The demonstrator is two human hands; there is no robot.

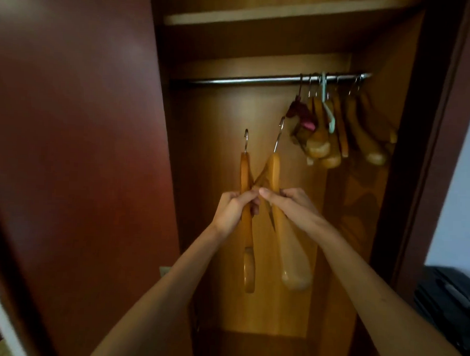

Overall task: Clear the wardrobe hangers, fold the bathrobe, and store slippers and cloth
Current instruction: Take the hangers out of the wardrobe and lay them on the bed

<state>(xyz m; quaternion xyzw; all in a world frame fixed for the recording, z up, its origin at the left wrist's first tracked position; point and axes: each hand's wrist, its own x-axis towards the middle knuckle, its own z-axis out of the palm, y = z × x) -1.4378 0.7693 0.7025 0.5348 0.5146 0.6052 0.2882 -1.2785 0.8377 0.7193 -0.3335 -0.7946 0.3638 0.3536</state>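
Observation:
Two wooden hangers are held up in front of the open wardrobe, below the rail. My left hand (233,210) grips the slimmer hanger (247,232), whose metal hook points upward. My right hand (289,204) grips the broader hanger (292,253), hook tilted to the right. The two hangers cross where my hands meet. Several more wooden hangers (346,129) hang bunched at the right end of the metal rail (259,79), along with a pale green one and a dark red padded one. No bathrobe, slippers or cloth show.
The dark red wardrobe door (68,143) stands open at the left. A wooden shelf (262,15) runs above the rail. A black object (449,300) sits at the right edge, beside a pale wall.

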